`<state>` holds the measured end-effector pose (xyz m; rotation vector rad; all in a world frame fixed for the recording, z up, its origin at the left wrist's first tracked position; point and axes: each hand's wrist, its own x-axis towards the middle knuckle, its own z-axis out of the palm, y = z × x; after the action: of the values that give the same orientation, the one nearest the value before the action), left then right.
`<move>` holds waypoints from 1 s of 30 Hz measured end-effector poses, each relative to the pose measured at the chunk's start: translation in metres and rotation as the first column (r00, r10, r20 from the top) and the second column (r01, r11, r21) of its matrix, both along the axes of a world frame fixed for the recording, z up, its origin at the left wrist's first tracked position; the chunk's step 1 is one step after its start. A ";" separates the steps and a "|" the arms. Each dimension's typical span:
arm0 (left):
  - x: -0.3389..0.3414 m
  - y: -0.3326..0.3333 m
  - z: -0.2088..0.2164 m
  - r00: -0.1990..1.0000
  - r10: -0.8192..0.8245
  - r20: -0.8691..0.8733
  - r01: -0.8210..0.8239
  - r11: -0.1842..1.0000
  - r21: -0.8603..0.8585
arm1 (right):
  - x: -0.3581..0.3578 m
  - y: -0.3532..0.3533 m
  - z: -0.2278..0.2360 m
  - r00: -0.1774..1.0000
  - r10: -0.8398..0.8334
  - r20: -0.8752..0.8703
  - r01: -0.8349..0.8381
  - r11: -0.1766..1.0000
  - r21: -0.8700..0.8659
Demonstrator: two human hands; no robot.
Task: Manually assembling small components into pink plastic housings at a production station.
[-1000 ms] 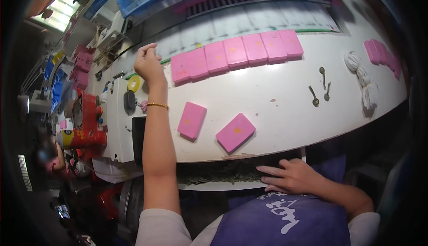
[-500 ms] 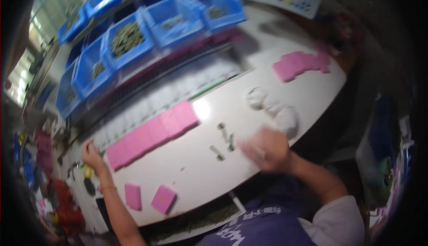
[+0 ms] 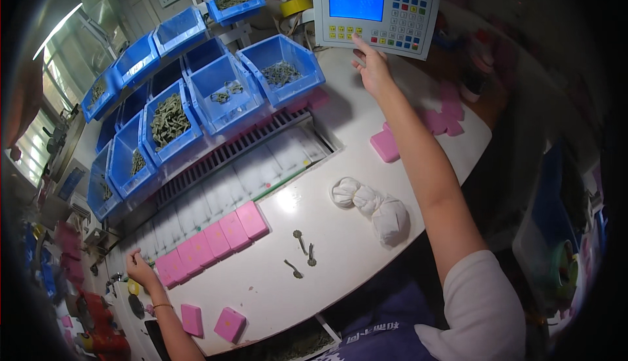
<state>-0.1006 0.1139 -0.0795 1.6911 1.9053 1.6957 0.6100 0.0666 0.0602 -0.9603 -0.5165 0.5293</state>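
My right hand (image 3: 373, 68) is stretched out to the pale control panel (image 3: 409, 24) with a lit blue screen. Its index finger reaches the yellow keys, and nothing shows in that hand. At the far left end of the row of pink boxes (image 3: 212, 241), my left hand (image 3: 139, 269) has its fingers curled; what they hold, if anything, is hidden. Three dried green flower heads with stems (image 3: 311, 254) lie on the white table in front of me. To their right are white knotted cloth bundles (image 3: 389, 220).
Blue bins (image 3: 281, 70), several with dried plant pieces, stand in tiers at the back left above a slotted white tray (image 3: 281, 158). Two loose pink boxes (image 3: 230, 324) lie near the front edge. More pink boxes (image 3: 384, 146) lie beneath my right forearm.
My right hand has gone from beside the flower heads, up and away to the panel's keys. My left hand stays by the box row. The whole view has shifted, bringing the panel fully in.
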 end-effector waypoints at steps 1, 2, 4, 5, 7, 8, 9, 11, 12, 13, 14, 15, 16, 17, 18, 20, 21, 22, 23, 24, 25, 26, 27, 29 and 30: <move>0.000 0.002 -0.002 0.999 -0.015 0.033 0.017 0.999 -0.045 | 0.004 0.008 0.000 0.999 -0.021 -0.039 0.024 0.997 0.080; -0.001 0.003 -0.003 0.998 0.057 0.039 -0.053 0.993 -0.101 | 0.007 0.014 -0.001 0.993 -0.095 -0.063 0.101 0.989 0.104; 0.000 0.005 -0.006 0.999 -0.050 -0.013 0.050 0.998 0.044 | 0.013 0.023 -0.004 0.987 -0.141 -0.075 0.150 0.980 0.131; -0.001 0.005 -0.007 0.995 0.029 -0.094 -0.021 0.997 0.080 | 0.014 0.026 -0.005 0.986 -0.143 -0.088 0.152 0.983 0.107; -0.002 0.000 -0.007 0.982 0.021 -0.188 0.002 0.993 0.118 | 0.019 0.028 -0.006 0.990 -0.105 -0.092 0.116 0.986 0.123; -0.001 -0.001 -0.007 0.992 -0.015 -0.129 0.029 0.994 0.101 | 0.024 0.027 -0.008 0.996 -0.061 -0.072 0.069 0.991 0.117; 0.001 -0.002 -0.006 0.986 0.020 -0.164 -0.008 0.997 0.070 | 0.028 0.029 -0.011 0.982 -0.140 -0.128 0.152 0.984 0.092; 0.008 -0.002 -0.003 0.998 -0.015 -0.061 0.015 1.000 0.003 | 0.040 0.030 -0.021 0.996 -0.075 -0.056 0.082 0.988 0.134; 0.013 -0.002 0.000 1.000 -0.026 0.001 0.026 0.999 -0.042 | 0.048 0.028 -0.026 0.998 -0.061 0.000 0.061 0.992 0.108; 0.017 -0.006 0.003 0.999 -0.025 -0.045 0.027 0.999 0.032 | 0.055 0.028 -0.032 1.000 -0.025 0.005 0.025 0.998 0.052; 0.022 -0.009 0.008 0.991 0.029 -0.132 -0.025 0.999 0.031 | 0.063 0.027 -0.038 0.999 0.024 0.021 -0.023 0.999 -0.036; 0.027 -0.015 0.013 0.994 0.045 -0.102 -0.048 0.999 -0.023 | 0.070 0.027 -0.045 0.999 0.049 -0.007 -0.049 0.995 -0.091; 0.029 -0.021 0.019 0.995 0.065 -0.080 -0.075 0.989 -0.124 | 0.081 0.019 -0.052 0.994 0.110 -0.021 -0.111 0.993 -0.038; 0.027 -0.028 0.026 0.988 0.073 -0.135 -0.093 0.984 -0.151 | 0.090 0.019 -0.056 0.993 0.110 -0.050 -0.111 0.993 -0.027; 0.022 -0.037 0.032 0.979 0.040 -0.200 -0.060 0.994 -0.093 | 0.100 0.013 -0.059 0.986 0.145 -0.082 -0.142 0.989 0.039; -0.008 -0.058 0.050 0.956 0.127 -0.265 -0.125 0.992 0.025 | 0.117 0.008 -0.059 0.996 0.084 0.037 -0.081 0.994 -0.078; -0.026 -0.066 0.060 0.920 0.163 -0.357 -0.096 0.976 0.198 | 0.126 0.005 -0.056 0.995 0.099 -0.002 -0.099 0.992 -0.073; -0.052 -0.076 0.068 0.874 0.294 -0.388 -0.295 0.954 0.058 | 0.131 0.001 -0.054 0.986 0.164 0.024 -0.162 0.985 -0.062; -0.081 -0.090 0.075 0.804 0.398 -0.442 -0.440 0.898 0.007 | 0.135 -0.001 -0.051 0.990 0.140 0.015 -0.139 0.989 -0.055; -0.109 -0.105 0.077 0.728 0.464 -0.505 -0.567 0.821 -0.062 | 0.137 -0.002 -0.048 0.981 0.188 0.043 -0.186 0.981 -0.049; -0.135 -0.116 0.080 0.642 0.507 -0.576 -0.665 0.741 -0.089 | 0.138 -0.002 -0.046 0.981 0.192 0.006 -0.191 0.978 -0.082; -0.157 -0.125 0.078 0.681 0.506 -0.529 -0.659 0.739 -0.142 | 0.137 -0.002 -0.044 0.983 0.181 -0.021 -0.182 0.977 -0.114; -0.174 -0.132 0.073 0.726 0.495 -0.477 -0.645 0.730 -0.225 | 0.134 -0.001 -0.043 0.981 0.190 -0.029 -0.192 0.975 -0.109; -0.195 -0.140 0.057 0.712 0.428 -0.556 -0.625 0.747 -0.226 | 0.125 0.002 -0.043 0.976 0.214 -0.034 -0.216 0.971 -0.103; -0.203 -0.140 0.050 0.726 0.326 -0.605 -0.591 0.746 -0.307 | 0.120 0.004 -0.043 0.979 0.203 -0.001 -0.202 0.972 -0.123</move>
<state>-0.3041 -0.0264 -0.0294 1.6279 2.9144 0.7048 0.7295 0.0701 0.0171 -1.0341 -0.6020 0.7464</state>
